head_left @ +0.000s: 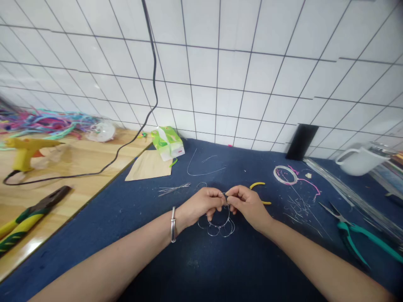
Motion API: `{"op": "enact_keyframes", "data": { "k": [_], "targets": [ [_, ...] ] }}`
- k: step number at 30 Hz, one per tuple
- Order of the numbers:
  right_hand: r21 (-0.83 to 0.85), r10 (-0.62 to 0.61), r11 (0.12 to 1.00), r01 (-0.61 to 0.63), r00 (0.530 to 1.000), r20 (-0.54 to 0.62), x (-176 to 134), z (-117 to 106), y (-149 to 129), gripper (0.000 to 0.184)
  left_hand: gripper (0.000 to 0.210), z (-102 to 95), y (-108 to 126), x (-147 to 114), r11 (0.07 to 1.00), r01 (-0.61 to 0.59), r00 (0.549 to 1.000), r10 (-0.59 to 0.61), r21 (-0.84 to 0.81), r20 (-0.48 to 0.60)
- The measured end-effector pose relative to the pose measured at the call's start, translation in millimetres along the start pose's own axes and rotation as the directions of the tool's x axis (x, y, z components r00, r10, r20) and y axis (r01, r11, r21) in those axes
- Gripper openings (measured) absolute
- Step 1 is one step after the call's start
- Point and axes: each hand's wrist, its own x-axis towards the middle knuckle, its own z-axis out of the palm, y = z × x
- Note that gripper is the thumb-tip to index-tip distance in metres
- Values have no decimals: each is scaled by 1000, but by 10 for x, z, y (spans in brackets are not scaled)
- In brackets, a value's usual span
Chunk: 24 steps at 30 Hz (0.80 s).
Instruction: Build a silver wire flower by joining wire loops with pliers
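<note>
One yellow plastic glue gun (24, 155) lay far left; left hand (203, 204) pinched top of looped silver wire ring (219, 227), centre, over dark blue work surface (195, 268); right hand (247, 206) pinched ring's top too; teal-handled metal pliers (344, 225) lay far right.

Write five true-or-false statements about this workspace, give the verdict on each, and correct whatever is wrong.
1. The left hand and right hand both have their fingers at the wire ring. True.
2. The left wrist is bare. False: it wears a silver-coloured bracelet.
3. The teal-handled pliers lie to the right of the right hand. True.
4. The wire ring is a plain circle. False: wire loops stand out around its lower edge.
5. The yellow glue gun rests on the wooden surface, at the left. True.
</note>
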Motion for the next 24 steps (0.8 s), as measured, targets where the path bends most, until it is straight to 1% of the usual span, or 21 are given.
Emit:
{"op": "enact_keyframes", "data": {
  "k": [7, 12, 20, 24],
  "targets": [
    [-59, -40, 998, 37, 998, -39, -6, -29, 4, 14, 8, 13, 19, -4, 1000, 18, 999, -19, -23, -28],
    [-92, -31, 995, 27, 999, -43, 5, -45, 8, 14, 14, 25, 8, 7, 998, 48, 997, -47, 29, -61],
    [-69, -14, 998, 10, 998, -56, 0, -58, 6, 14, 15, 23, -21, 14, 993, 13, 998, -6, 118, -58],
    [-57, -31, 998, 26, 996, -82, -6, -42, -1, 14, 14, 45, -24, 9, 992, -16, 997, 25, 122, -68]
  ]
}}
